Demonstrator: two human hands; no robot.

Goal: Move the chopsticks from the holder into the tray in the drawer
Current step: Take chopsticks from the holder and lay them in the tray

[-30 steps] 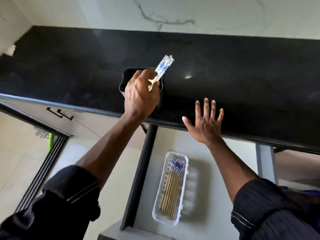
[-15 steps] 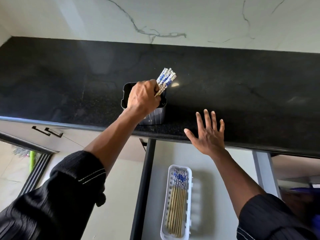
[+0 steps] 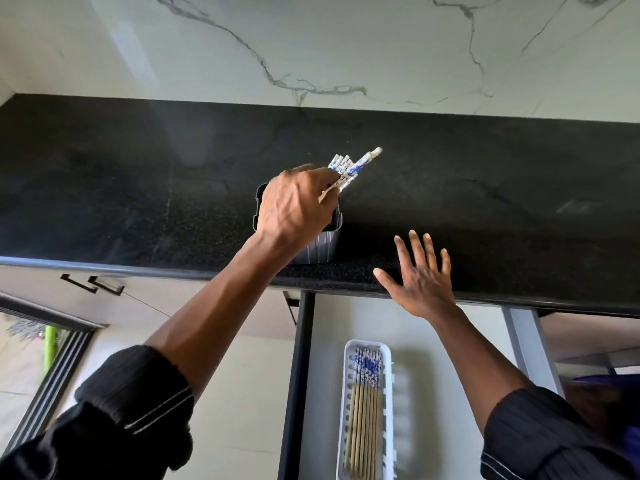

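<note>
Left hand: grip closed round a chopstick bundle above the holder on the bench. Right hand: fingers spread, holding nothing. More chopsticks in the drawer tray.

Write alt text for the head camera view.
A left hand grips a bunch of chopsticks above a dark holder on a black counter. The right hand hovers open above a drawer whose white tray holds more chopsticks.

Holder on counter; tray in drawer below.
</note>
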